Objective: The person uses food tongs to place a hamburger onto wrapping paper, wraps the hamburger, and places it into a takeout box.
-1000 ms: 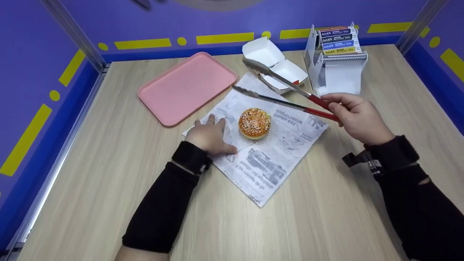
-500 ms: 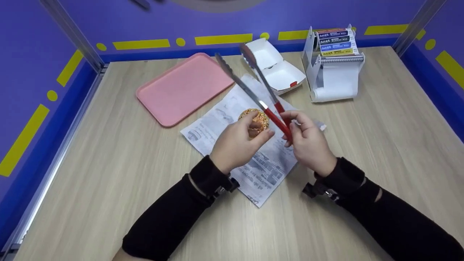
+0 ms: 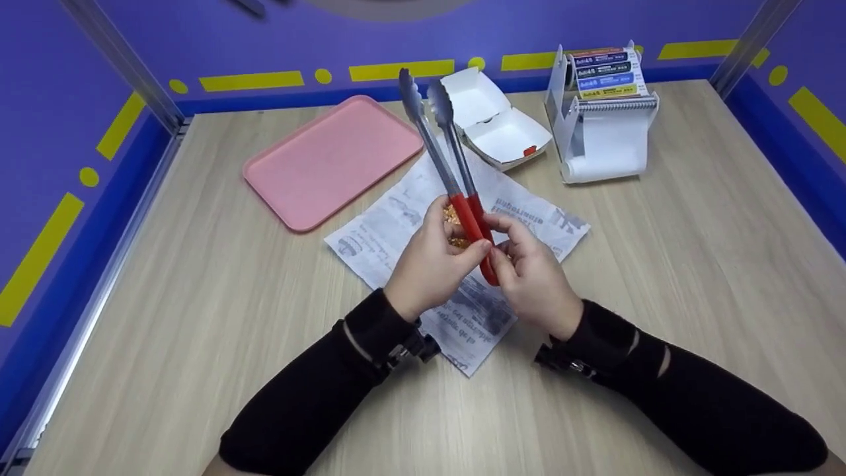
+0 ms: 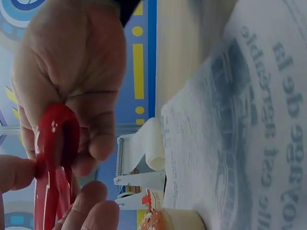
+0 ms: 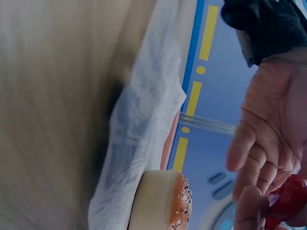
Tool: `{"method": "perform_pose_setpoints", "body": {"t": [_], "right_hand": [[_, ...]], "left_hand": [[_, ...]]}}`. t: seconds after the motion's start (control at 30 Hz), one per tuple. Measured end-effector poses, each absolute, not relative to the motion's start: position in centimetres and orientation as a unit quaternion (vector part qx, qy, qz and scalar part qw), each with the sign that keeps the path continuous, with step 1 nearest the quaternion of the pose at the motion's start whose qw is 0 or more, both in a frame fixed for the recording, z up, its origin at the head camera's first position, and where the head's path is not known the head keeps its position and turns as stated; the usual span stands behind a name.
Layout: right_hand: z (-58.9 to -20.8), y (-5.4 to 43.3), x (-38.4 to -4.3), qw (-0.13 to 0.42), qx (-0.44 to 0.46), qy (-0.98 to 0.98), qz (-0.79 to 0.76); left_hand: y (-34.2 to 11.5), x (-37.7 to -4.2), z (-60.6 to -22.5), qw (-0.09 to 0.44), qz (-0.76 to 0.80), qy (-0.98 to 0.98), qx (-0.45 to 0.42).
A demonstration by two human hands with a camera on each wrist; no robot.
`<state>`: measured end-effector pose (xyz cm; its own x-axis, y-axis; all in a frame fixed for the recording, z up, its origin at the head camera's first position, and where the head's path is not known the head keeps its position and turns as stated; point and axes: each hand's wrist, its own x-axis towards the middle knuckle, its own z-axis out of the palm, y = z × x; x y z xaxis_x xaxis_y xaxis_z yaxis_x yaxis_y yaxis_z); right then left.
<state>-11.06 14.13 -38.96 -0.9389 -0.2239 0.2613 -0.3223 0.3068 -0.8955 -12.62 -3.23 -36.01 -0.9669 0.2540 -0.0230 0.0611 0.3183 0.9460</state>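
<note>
Red-handled metal tongs (image 3: 473, 215) are held over the paper, their scalloped tips pointing away and slightly apart. My left hand (image 3: 433, 264) grips the handles between thumb and fingers. At the handle end, my right hand (image 3: 537, 281) pinches the red grip; the left wrist view shows its fingers around the red loop (image 4: 55, 129). Beneath the hands, a seeded bun (image 5: 158, 201) sits on a sheet of printed wrapping paper (image 3: 370, 231). In the head view my left hand and the tongs hide most of the bun.
A pink tray (image 3: 330, 168) lies at the back left. Beside it stands an open white burger box (image 3: 505, 135), partly behind the tongs' tips. Farther right is a white dispenser (image 3: 608, 135) with coloured labels and a roll. Purple walls (image 3: 218, 39) enclose the wooden table (image 3: 198, 297).
My right hand has come left with the tongs, which swung to point away and narrowed. My left hand lifted off the paper and took hold of the handles.
</note>
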Motion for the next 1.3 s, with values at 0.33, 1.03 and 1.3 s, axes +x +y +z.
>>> {"method": "perform_pose_setpoints", "body": {"t": [0.33, 1.03, 1.3], "right_hand": [[-38.8, 15.4, -12.0, -0.021, 0.274, -0.786, 0.554], [-39.3, 22.5, -17.3, -0.208, 0.208, -0.947, 0.132], [-39.6, 22.7, -17.2, -0.222, 0.226, -0.944, 0.087]], "left_hand": [[-4.7, -13.9, -35.6, 0.095, 0.656, 0.747, 0.043], [-18.2, -20.9, -36.7, -0.064, 0.400, 0.905, -0.126], [-19.3, -21.0, -38.1, -0.041, 0.312, 0.940, -0.135]]}}
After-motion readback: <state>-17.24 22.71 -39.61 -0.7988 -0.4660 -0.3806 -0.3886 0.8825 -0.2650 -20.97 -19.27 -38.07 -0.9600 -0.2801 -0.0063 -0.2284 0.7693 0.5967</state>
